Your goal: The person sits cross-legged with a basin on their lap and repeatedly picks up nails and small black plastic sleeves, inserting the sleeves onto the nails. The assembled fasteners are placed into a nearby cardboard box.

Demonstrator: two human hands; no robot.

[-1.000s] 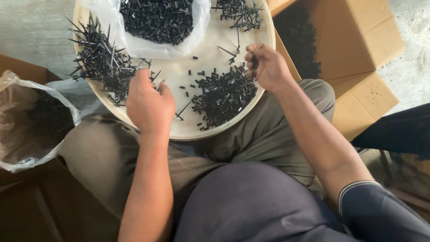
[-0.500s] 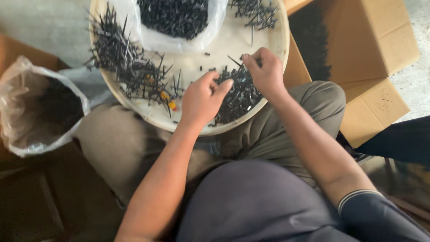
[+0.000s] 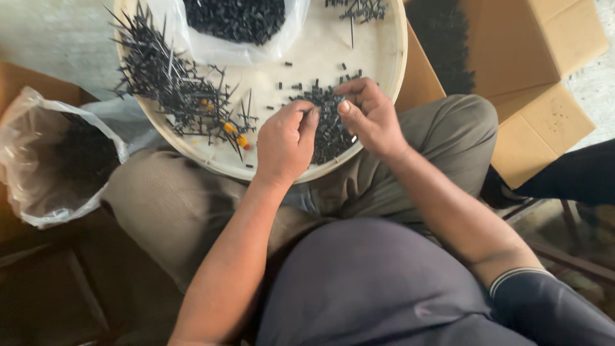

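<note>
Left fingers: my left hand [image 3: 285,144] is curled, thumb and forefinger pinched nearly closed at the near edge of the heap of small black pieces [image 3: 327,125]. I think a piece sits in the pinch, but the knuckles hide it, so I cannot tell for certain.

Right fingers: my right hand [image 3: 371,115] is half closed, fingertips bent down onto the same heap from the far side, thumb just apart from the left thumb. Whether it grips anything I cannot tell.

Heap: it lies on the near right part of the round pale tray [image 3: 397,70], which rests on my lap.

Further out: a tangle of long black pins [image 3: 173,90] with a few orange bits [image 3: 234,131] fills the tray's left side; a clear bag of black pieces [image 3: 234,22] sits at its far edge.

Off the tray: a second plastic bag [image 3: 48,166] stands open at my left knee, a cardboard box [image 3: 532,70] at my right.

Risk: the heap is close to the tray's near rim, so a sideways sweep of either hand could push pieces onto my trousers. The tray balances on my knees; leaning on it could tip it.
</note>
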